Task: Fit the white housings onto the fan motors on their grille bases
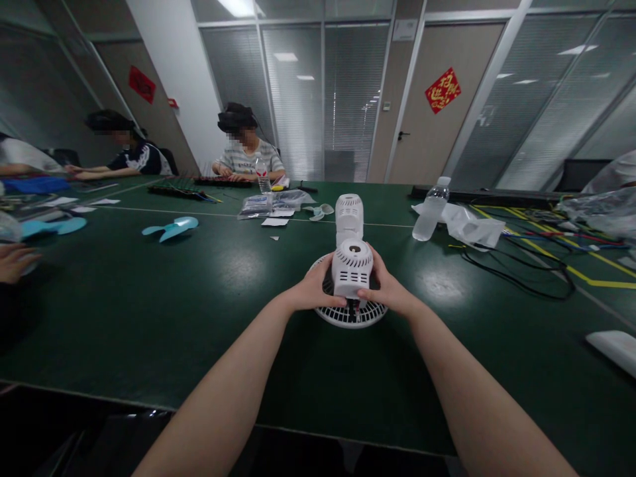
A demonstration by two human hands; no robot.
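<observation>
Between my two hands is a white fan motor housing point(352, 262) with slots in its side and a round vented end facing up. My left hand point(309, 289) grips its left side, thumb along the lower edge. From the right, my right hand point(390, 286) holds it the same way, its thumb at the front lower corner. Beneath the housing lies a round white fan grille point(350, 322) on the green table. Some small dark and reddish parts show under the housing's front edge. Just behind stands a second white vented housing point(349, 211). My other fingers are hidden behind the held housing.
A water bottle point(431, 211) and crumpled plastic point(474, 226) stand right of centre, near black cables point(527, 281). Left are blue fan blades point(171, 228) and plastic bags point(256, 205). Co-workers sit across and left; one person's hand point(17, 262) shows at the left edge.
</observation>
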